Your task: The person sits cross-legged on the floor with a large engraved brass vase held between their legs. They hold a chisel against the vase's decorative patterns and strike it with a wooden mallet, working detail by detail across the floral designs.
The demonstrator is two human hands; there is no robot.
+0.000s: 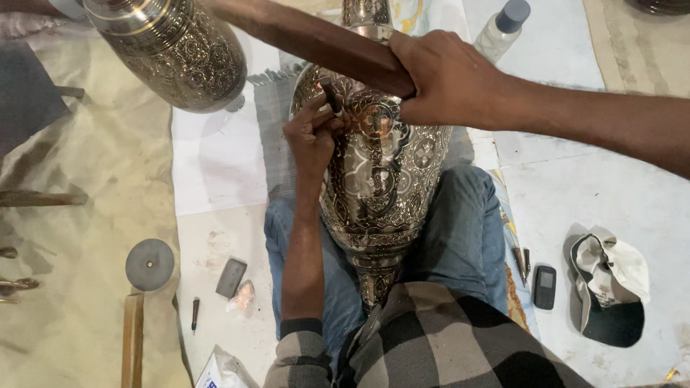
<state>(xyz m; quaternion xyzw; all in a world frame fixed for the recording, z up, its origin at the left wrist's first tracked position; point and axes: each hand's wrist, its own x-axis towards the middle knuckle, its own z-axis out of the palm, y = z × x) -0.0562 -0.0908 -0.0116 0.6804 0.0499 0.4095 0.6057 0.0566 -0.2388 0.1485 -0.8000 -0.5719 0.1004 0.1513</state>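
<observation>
1. At the centre of the frame I see a large engraved metal vase (381,179) lying lengthwise on the lap of a seated person in blue jeans (467,237) and a grey checked shirt (431,338). Its narrow neck points toward the top of the frame.
2. My left hand (313,136) rests on the vase's upper left side with the fingers curled shut around a small dark chisel (332,97), whose tip meets the engraved surface.
3. My right hand (445,79), upper centre right, is clenched tight around a dark wooden mallet (309,36). The mallet runs diagonally toward the upper left, just above the chisel's top end.
4. A second engraved vessel (180,43) fills the upper left corner.
5. At the top right lies a clear plastic bottle (502,29) with a grey cap; any label on it is too small to tell.
6. Lower right, on the pale floor covering (611,187), sit a small dark mobile phone (545,287) and, just beside it, an upturned cap (611,287), white and dark.
7. Lower left I see a round grey disc (149,264), a small dark rectangular block (231,277) and a crumpled clear wrapper (243,298) touching it.
8. At the bottom edge, left of centre, lies a white plastic packet (223,370) with blue print, partly cut off.
</observation>
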